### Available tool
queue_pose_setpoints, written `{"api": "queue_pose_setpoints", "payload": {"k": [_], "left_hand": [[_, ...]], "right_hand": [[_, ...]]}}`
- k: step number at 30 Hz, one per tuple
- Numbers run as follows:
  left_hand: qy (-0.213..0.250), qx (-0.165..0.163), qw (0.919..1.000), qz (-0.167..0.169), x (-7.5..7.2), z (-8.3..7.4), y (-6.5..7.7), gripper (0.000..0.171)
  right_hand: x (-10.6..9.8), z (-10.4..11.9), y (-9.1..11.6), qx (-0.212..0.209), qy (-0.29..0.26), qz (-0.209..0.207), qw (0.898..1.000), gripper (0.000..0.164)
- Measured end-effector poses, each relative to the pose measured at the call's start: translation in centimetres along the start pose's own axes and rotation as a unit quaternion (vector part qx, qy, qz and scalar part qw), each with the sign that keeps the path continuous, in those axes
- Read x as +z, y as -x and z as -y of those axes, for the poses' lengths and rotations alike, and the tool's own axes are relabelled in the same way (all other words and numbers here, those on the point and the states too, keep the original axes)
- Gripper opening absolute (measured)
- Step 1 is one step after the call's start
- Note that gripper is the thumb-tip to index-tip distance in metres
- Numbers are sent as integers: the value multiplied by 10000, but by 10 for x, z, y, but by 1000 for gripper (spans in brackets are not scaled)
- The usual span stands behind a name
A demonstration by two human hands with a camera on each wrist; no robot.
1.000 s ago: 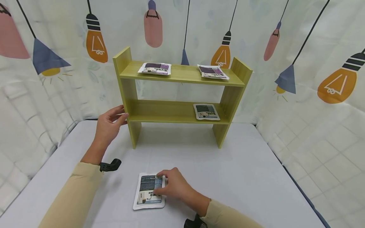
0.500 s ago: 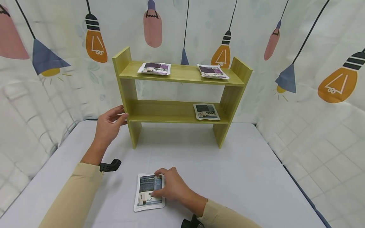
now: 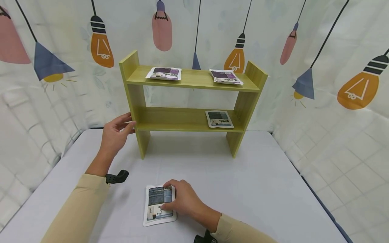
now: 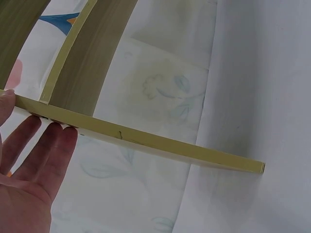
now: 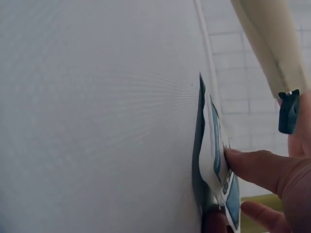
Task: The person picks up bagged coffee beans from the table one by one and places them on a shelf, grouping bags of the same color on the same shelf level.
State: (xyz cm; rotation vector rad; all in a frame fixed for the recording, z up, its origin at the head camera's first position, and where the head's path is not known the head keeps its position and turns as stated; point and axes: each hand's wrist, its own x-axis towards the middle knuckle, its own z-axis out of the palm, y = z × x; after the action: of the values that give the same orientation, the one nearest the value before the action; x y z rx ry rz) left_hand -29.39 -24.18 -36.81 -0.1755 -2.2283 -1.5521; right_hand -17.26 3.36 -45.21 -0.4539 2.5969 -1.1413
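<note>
A small yellow-green wooden shelf (image 3: 194, 131) stands at the back of the table. My left hand (image 3: 116, 133) is at its left side panel (image 4: 146, 138), the straight fingers touching the outer face and the thumb at the front edge. Near the table's front, my right hand (image 3: 187, 199) pinches the right edge of a flat white pouch (image 3: 155, 197) with a dark blue-grey label. In the right wrist view the thumb (image 5: 257, 167) presses on the pouch's printed face, and a fingertip shows at its underside. That pouch is partly covered by the hand.
A purple-labelled pouch (image 3: 164, 73) lies on the upper board at the left, another purple-labelled pouch (image 3: 225, 77) at the right. On the lower board's right side rests a dark-labelled pouch (image 3: 219, 119). A white cloth (image 3: 258, 189) covers the table, with patterned curtains behind.
My right hand has shifted slightly left over the pouch, its thumb further in on the label. The pouch has slid a little toward the front. My left hand stays at the shelf.
</note>
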Motion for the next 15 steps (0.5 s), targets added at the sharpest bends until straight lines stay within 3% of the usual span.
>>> {"api": "queue_pose_setpoints", "payload": {"k": [6,15], "left_hand": [[-2,-48,10000,0,1,1,0,53],[47,-64,10000,12,1,0,-1,52]], "right_hand": [[2,-6,-5,-257,-321,24,9992,56],[2,-10,-8,-152,-730,277,9968,42]]}}
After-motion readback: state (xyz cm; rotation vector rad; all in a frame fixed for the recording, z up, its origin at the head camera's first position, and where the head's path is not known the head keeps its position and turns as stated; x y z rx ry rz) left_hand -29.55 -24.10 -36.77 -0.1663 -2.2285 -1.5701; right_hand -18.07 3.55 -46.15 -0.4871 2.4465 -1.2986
